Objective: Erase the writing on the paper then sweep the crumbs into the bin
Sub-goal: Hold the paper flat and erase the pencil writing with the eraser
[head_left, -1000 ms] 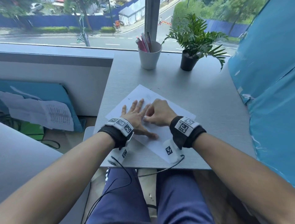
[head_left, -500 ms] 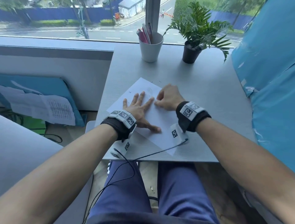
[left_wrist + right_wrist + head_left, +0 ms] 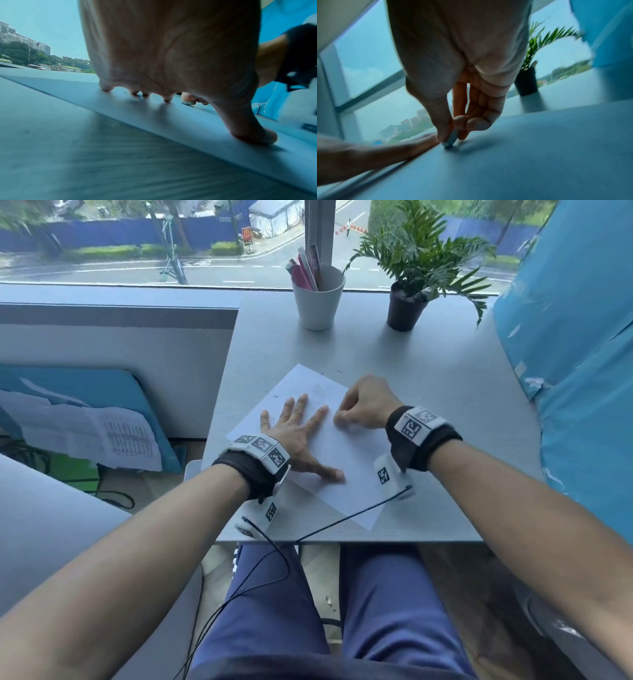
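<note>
A white sheet of paper lies slanted on the grey table. My left hand presses flat on the sheet with fingers spread, thumb out toward me. My right hand pinches a small eraser between thumb and fingers, its tip on the paper beside the left index finger. The eraser also shows past the left palm. Faint writing remains near the sheet's far edge. A few dark crumbs lie on the table by the paper. No bin is in view.
A white cup of pens and a potted plant stand at the table's far edge by the window. A blue wrapped panel bounds the right side. Cables hang over the near table edge onto my lap.
My right hand with the eraser has moved back and forth over the sheet, now sitting farther right and away from the left fingers. The left hand stays pressed on the paper.
</note>
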`<control>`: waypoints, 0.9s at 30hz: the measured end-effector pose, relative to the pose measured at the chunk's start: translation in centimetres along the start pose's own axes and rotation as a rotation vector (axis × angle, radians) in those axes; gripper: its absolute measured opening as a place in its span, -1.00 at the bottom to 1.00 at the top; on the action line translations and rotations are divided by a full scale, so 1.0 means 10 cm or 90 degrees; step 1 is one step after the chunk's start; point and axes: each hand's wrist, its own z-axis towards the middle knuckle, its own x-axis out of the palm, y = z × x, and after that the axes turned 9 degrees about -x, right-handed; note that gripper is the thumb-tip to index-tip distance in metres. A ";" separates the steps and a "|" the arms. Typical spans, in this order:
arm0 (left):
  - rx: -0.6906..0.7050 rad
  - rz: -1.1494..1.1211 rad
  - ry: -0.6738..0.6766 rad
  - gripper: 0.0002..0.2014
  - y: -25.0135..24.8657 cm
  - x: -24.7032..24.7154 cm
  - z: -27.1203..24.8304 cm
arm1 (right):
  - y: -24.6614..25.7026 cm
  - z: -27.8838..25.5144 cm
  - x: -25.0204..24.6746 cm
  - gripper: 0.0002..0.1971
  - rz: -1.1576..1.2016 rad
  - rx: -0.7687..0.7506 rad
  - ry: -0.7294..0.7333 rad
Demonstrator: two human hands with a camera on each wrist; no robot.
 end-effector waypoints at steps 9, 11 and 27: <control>0.001 0.014 0.007 0.39 -0.01 -0.02 -0.02 | -0.01 -0.06 0.04 -0.88 -0.004 -0.035 0.034; -0.003 0.012 0.006 0.40 -0.02 -0.01 -0.02 | -0.06 -0.02 -0.01 -0.86 0.007 -0.005 -0.036; -0.006 0.010 0.006 0.41 -0.03 0.00 -0.01 | 0.01 -0.15 0.09 -0.87 -0.005 -0.064 0.056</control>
